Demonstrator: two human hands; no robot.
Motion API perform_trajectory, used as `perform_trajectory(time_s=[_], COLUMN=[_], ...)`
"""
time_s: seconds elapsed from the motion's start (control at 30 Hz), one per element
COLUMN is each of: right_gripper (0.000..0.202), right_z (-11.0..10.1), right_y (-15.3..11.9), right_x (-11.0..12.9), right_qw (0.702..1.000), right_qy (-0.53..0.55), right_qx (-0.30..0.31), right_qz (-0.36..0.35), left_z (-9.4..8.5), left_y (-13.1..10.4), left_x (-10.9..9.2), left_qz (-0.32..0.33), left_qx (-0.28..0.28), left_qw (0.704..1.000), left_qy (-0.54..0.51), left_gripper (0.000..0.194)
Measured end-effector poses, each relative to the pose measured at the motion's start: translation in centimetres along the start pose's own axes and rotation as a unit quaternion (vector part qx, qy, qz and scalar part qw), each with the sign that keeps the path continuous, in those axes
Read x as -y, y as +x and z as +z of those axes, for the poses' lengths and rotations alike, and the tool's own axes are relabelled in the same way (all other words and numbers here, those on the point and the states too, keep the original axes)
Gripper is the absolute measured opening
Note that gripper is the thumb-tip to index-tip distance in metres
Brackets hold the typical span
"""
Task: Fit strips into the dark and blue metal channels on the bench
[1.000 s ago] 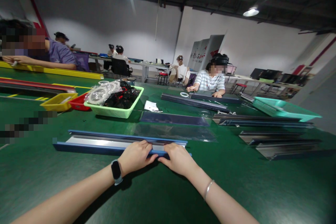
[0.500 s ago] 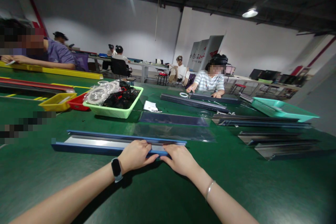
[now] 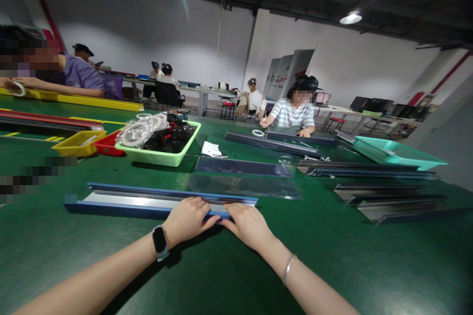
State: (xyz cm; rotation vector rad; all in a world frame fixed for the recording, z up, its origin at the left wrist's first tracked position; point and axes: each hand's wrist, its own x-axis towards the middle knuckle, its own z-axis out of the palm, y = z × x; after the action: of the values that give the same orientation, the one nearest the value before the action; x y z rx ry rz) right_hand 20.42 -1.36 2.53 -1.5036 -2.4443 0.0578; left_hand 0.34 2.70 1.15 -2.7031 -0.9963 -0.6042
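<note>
A long blue channel profile with a pale strip along its inside lies lengthwise on the green table. Toward its right end, my left hand grips the near wall, fingers curled over into the channel and thumb on the outer face. Close beside it, my right hand holds the same wall near the end, its thumb almost meeting the left thumb. The fingertips of both hands are hidden inside the channel. Just beyond the profile lie a clear plastic sheet and a bluish transparent strip.
A light green basket holds black parts and bagged white rings. Left of it are a red tray and a yellow tray. Dark profiles and a teal basket lie right. A co-worker sits across the table.
The blue profile has slid slightly left, with both my hands moving along with it. Across the table, the co-worker's hand has risen, now holding a thin tool.
</note>
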Motion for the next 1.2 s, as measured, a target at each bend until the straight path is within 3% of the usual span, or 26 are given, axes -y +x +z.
perform_trajectory(time_s=[0.3,0.8,1.2], right_gripper=[0.033,0.031,0.034], right_z=[-0.3,0.6,0.6], right_y=[0.0,0.1,0.3], right_x=[0.2,0.4,-0.1], right_qw=[1.000,0.999,0.999], right_qy=[0.004,-0.003,0.035], right_qx=[-0.008,-0.033,-0.023], right_qz=[0.003,0.037,0.007], left_z=[-0.2,-1.0,-1.1], left_y=[-0.1,0.2,0.7], left_x=[0.0,-0.3,-0.4], left_qz=[0.018,-0.020,-0.009], left_qx=[-0.017,0.056,0.079], left_qw=[0.998,0.997,0.996], left_qy=[-0.053,-0.049,-0.044], left_gripper=[0.030,0.031,0.048])
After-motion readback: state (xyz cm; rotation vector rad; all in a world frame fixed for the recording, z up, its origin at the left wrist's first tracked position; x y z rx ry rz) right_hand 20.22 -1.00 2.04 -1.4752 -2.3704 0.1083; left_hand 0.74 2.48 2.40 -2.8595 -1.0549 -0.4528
